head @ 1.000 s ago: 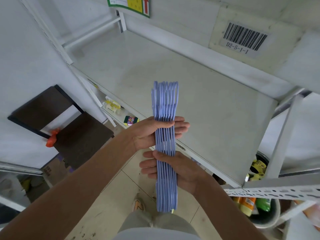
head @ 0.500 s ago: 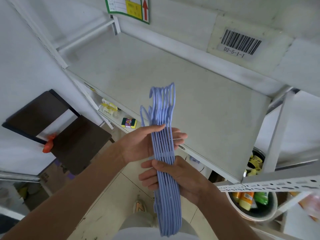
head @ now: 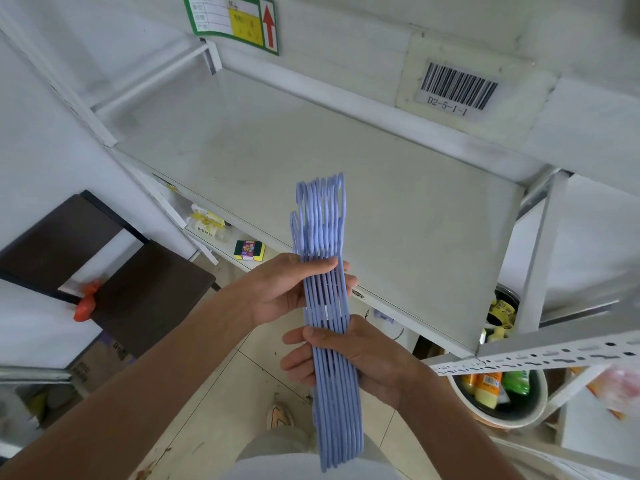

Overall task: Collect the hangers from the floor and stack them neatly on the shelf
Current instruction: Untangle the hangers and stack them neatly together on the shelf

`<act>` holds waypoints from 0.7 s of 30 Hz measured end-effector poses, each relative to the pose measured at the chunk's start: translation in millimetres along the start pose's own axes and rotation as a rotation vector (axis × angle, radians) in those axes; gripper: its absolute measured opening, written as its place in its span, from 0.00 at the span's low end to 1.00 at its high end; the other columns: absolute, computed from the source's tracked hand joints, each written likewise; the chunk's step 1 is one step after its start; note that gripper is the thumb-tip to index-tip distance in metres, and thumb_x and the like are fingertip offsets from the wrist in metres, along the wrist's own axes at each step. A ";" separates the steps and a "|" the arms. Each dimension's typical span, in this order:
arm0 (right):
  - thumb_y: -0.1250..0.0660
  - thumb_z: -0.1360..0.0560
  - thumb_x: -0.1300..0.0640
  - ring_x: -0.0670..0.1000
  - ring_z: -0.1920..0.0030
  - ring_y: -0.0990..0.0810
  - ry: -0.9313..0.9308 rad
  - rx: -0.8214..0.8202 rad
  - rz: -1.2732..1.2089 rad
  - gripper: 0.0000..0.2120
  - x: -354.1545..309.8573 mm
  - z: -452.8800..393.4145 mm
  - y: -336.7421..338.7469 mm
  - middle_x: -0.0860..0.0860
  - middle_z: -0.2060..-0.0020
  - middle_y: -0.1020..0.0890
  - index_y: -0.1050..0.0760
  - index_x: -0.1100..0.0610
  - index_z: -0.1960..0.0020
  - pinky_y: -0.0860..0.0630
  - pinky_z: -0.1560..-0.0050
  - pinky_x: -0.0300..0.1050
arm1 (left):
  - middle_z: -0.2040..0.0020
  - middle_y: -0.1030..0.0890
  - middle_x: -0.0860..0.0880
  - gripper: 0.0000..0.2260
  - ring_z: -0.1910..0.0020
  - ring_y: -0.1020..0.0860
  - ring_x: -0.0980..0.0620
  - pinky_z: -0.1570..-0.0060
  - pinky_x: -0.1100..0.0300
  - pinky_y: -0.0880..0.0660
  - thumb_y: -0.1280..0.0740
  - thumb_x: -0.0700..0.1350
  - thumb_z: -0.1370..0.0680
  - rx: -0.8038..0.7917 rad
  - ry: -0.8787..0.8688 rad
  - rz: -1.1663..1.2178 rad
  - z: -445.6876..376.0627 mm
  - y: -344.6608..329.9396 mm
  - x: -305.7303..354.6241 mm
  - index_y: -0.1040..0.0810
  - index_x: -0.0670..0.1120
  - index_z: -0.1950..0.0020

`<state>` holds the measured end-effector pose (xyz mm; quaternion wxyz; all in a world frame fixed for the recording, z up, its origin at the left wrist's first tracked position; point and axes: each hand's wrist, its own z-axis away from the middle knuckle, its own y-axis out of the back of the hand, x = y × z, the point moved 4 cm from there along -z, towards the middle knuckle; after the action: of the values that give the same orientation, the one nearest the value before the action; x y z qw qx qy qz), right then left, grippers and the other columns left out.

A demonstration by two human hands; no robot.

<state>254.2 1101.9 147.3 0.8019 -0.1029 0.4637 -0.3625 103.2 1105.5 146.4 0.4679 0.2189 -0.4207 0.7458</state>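
The hangers (head: 327, 306) are thin, light purple-blue plastic ones, pressed together side by side in one tight bunch. The bunch stands almost upright, with the curved hooks at the top, fanned a little apart, one hook sitting lower on the left. The long ends hang down at the bottom. The bunch is held in the air in front of the shelf (head: 398, 216). The shelf is a flat, pale grey-white board with a few smudges.

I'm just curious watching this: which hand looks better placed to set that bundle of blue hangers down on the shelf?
Probably the left hand: it grips the hangers nearer their hooks, closest to the bare shelf. The right hand holds lower, over the floor.
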 end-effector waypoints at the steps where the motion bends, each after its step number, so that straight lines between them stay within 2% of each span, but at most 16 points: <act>1: 0.34 0.18 0.56 0.58 0.50 0.12 -0.004 0.003 -0.005 0.15 1.1 -0.2 0.0 0.64 0.47 0.14 0.20 0.67 0.38 0.16 0.45 0.51 | 0.42 0.15 0.38 0.18 0.42 0.16 0.44 0.45 0.55 0.19 0.32 0.43 0.18 0.004 -0.002 0.013 -1.2 -0.2 -0.1 0.24 0.35 0.31; 4: 0.34 0.18 0.56 0.58 0.50 0.12 0.001 0.022 -0.027 0.17 2.0 -0.1 0.3 0.65 0.46 0.14 0.21 0.68 0.37 0.15 0.47 0.50 | 0.44 0.14 0.39 0.16 0.45 0.15 0.44 0.45 0.54 0.19 0.32 0.42 0.19 0.019 -0.012 0.033 -3.6 -2.4 2.3 0.23 0.35 0.34; 11: 0.34 0.17 0.56 0.58 0.49 0.12 0.026 0.043 -0.058 0.18 0.5 0.0 2.3 0.65 0.45 0.14 0.22 0.68 0.35 0.16 0.47 0.49 | 0.43 0.15 0.38 0.18 0.45 0.16 0.43 0.37 0.49 0.23 0.31 0.44 0.19 0.035 -0.050 -0.032 -10.0 -4.1 3.6 0.22 0.34 0.34; 17: 0.35 0.17 0.56 0.59 0.47 0.13 0.010 0.046 -0.100 0.18 10.4 1.7 4.1 0.66 0.44 0.15 0.23 0.68 0.34 0.16 0.45 0.50 | 0.39 0.16 0.37 0.16 0.39 0.17 0.42 0.36 0.51 0.21 0.34 0.42 0.18 -0.003 0.020 0.002 -6.5 -2.9 1.0 0.23 0.35 0.33; 21: 0.35 0.17 0.56 0.60 0.47 0.13 0.019 0.038 -0.117 0.18 13.8 0.6 2.2 0.66 0.44 0.15 0.23 0.69 0.34 0.16 0.46 0.50 | 0.41 0.15 0.39 0.16 0.40 0.16 0.43 0.38 0.53 0.20 0.31 0.42 0.19 0.028 0.016 -0.048 -5.7 -6.8 -0.4 0.22 0.36 0.34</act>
<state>260.0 1094.1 137.3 0.7767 -0.1112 0.4575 -0.4185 109.7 1111.5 145.8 0.4861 0.2294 -0.4010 0.7418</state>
